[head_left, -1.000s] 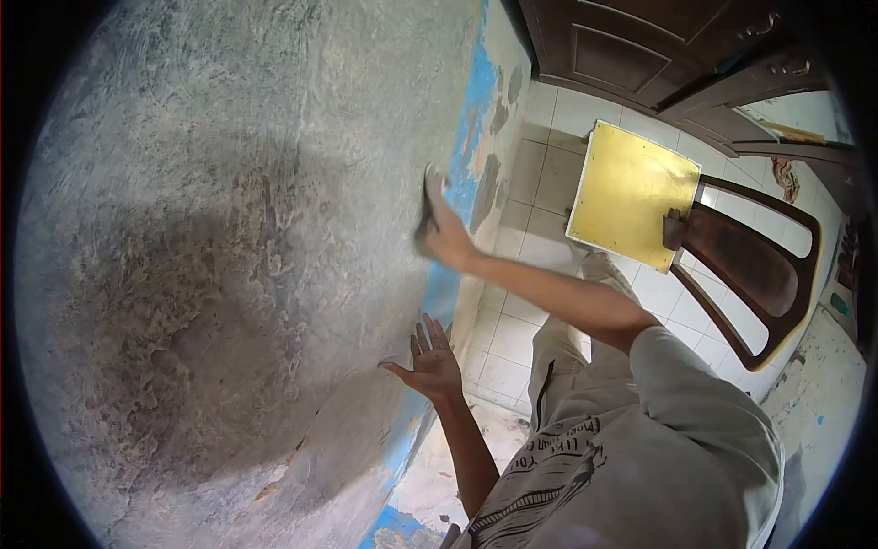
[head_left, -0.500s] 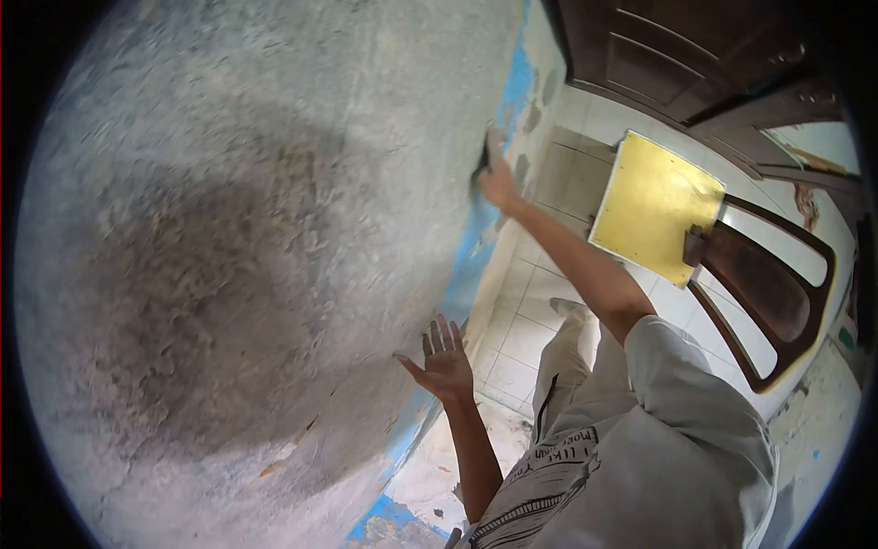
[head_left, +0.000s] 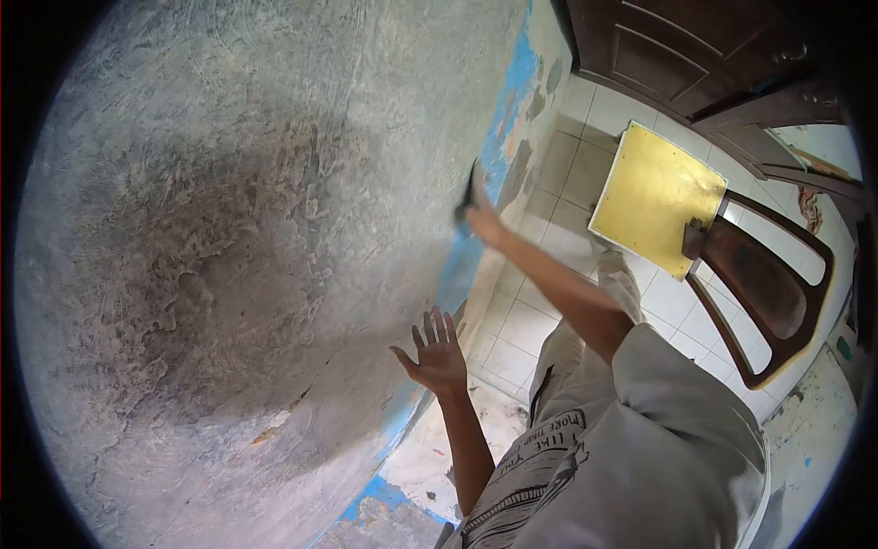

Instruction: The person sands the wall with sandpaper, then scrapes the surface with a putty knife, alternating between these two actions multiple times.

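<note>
My right hand (head_left: 485, 221) is closed round a dark, thin, flat pad (head_left: 469, 192), held against the rough grey wall (head_left: 384, 165) beside a strip of blue paint (head_left: 465, 265). Motion smears the fingers, and the pad's exact kind cannot be made out. Lower down, my left hand (head_left: 441, 361) is open with its fingers spread, nothing in it, close to the wall surface. A large dark, flaking patch (head_left: 229, 265) covers the wall to the left of both hands.
A chair with a yellow seat (head_left: 660, 197) and a dark wooden back (head_left: 764, 279) stands on the white tiled floor (head_left: 521, 343) to my right. Beyond it are dark brown panelled doors (head_left: 668, 64). Bare and blue patches mark the lower wall.
My right hand has slid down and slightly left along the wall with the dark pad. The left hand has risen slightly, still spread. One leg has shifted towards the chair.
</note>
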The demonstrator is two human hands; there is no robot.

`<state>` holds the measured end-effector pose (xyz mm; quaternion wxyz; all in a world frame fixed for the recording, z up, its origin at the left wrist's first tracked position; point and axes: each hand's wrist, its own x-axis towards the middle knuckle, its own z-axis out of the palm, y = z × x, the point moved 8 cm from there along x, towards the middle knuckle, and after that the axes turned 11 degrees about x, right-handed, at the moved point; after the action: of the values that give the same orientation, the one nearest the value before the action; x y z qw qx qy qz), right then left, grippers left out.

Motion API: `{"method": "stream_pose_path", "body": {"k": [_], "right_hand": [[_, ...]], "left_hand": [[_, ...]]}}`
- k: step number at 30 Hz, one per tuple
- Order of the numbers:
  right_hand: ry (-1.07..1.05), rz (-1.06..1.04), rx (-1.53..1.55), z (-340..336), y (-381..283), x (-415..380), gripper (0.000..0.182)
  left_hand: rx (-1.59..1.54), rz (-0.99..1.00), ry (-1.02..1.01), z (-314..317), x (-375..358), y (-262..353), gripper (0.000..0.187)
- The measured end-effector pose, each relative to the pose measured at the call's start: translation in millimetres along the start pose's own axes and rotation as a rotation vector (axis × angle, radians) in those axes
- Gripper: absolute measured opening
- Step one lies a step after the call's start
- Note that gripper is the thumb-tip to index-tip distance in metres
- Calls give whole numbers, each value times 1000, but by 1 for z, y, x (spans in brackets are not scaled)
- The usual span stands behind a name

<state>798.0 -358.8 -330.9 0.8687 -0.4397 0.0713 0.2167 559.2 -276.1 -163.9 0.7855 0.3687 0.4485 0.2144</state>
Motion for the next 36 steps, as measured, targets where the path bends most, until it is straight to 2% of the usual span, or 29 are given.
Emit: {"method": "stream_pose_path", "body": {"k": [3, 6, 9, 10, 13, 16, 19, 20, 22, 23, 24, 27, 30, 31, 32, 35, 36], "right_hand": [[-69, -100, -18, 60, -21, -78, 90], [-15, -86, -3, 50, 17, -51, 91], [-115, 462, 317, 8, 28, -2, 95], [-64, 261, 275, 7, 34, 3, 94], [95, -49, 101, 53, 18, -67, 88], [-56, 69, -63, 83, 13, -128, 81], [-484, 269, 142, 90, -16, -164, 70], [-482, 346, 253, 89, -31, -180, 66], [-466, 517, 456, 87, -51, -223, 58], [-497, 541, 408, 81, -52, -243, 59], [-530, 565, 360, 73, -53, -261, 60], [-533, 645, 270, 58, -68, -314, 61], [-549, 639, 116, 35, -77, -353, 60], [-561, 624, 56, 24, -78, -364, 59], [-602, 647, -134, 6, -71, -372, 56], [-535, 531, -356, -27, -58, -389, 49], [-509, 531, -263, -10, -74, -398, 43]], "left_hand": [[-37, -30, 31, -3, -7, -10, 117], [-30, -20, 24, 0, -12, -7, 114], [32, 23, -16, -4, -22, -4, 110], [61, 33, -41, -5, -23, -5, 109], [43, -48, -30, -31, -19, -26, 101], [117, -165, 34, -60, -21, -43, 89], [267, -72, -37, -74, -28, -40, 80], [220, -60, -85, -68, -37, -36, 70], [155, -44, -156, -45, -66, -22, 66], [121, -33, -182, -42, -80, -16, 64], [12, 20, -349, -33, -89, -11, 58], [65, 59, -409, -70, -109, -25, 60], [23, 37, -493, -72, -153, -23, 44], [109, 52, -464, -82, -159, -29, 41], [197, 65, -438, -91, -164, -36, 38], [346, 117, -358, -98, -183, -37, 27], [388, 146, -329, -104, -183, -40, 27]]}}
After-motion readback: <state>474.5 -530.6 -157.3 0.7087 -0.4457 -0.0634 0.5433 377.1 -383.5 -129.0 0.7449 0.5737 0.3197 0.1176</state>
